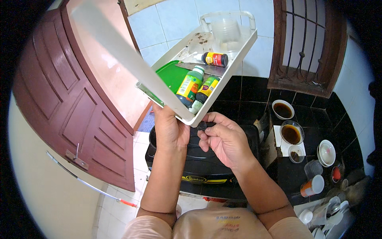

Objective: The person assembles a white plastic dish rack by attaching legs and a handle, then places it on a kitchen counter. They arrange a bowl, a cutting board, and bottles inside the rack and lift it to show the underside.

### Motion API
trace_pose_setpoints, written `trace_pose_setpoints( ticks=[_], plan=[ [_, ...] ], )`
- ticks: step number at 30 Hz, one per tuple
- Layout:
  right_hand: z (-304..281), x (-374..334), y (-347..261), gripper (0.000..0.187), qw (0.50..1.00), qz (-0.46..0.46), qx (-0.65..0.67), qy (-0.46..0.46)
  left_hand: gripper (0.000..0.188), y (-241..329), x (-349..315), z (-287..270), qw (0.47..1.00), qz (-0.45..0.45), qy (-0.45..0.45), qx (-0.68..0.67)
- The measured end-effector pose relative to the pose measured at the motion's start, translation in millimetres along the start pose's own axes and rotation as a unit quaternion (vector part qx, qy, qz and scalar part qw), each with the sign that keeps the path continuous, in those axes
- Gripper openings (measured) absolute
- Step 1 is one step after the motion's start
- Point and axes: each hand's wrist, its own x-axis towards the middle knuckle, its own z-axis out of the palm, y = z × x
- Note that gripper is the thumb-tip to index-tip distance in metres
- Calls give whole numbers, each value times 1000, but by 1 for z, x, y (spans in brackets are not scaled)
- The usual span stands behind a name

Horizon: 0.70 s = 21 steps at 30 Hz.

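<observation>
A white plastic shelf unit (235, 65) is tilted up in front of me, with a long white post (131, 51) reaching up to the left. My left hand (170, 124) grips it from below near its lower corner. At that corner my right hand (225, 137) pinches a small round black part (202, 126), which looks like a caster wheel; whether it is attached cannot be seen. Inside the shelf lie a bottle with a pale green cap (190, 87), a smaller green-labelled bottle (208, 88), a red-and-yellow-labelled bottle (215, 59), a green board (171, 77), a flat metal blade (205, 69) and stacked clear cups (226, 34).
Below my hands stands a black gas stove (203, 159). On the right counter are bowls of dark liquid (291, 134), white bowls (326, 153), an orange-and-white tub (312, 186) and a rack of utensils (326, 215). A brown door (75, 99) stands at the left, a barred window (304, 44) at the right.
</observation>
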Motion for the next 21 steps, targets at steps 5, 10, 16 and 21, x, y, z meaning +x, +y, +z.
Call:
trace_pose_setpoints(
  ticks=[5, 10, 16, 21],
  plan=[
    [12, -7, 13, 25, 1000, -8, 11, -16, 44, 6, -7, 1, 999, -42, -14, -20],
    [18, 4, 18, 25, 981, -61, -170, 68, 43, 13, 8, -4, 997, -59, -46, -15],
    [19, 9, 21, 29, 984, -28, -152, 86, 39, 12, 13, -12, 997, -58, -39, -20],
    [32, 11, 15, 48, 993, 1, -52, 110, 41, 9, 13, -17, 998, -51, -28, 4]
  ],
)
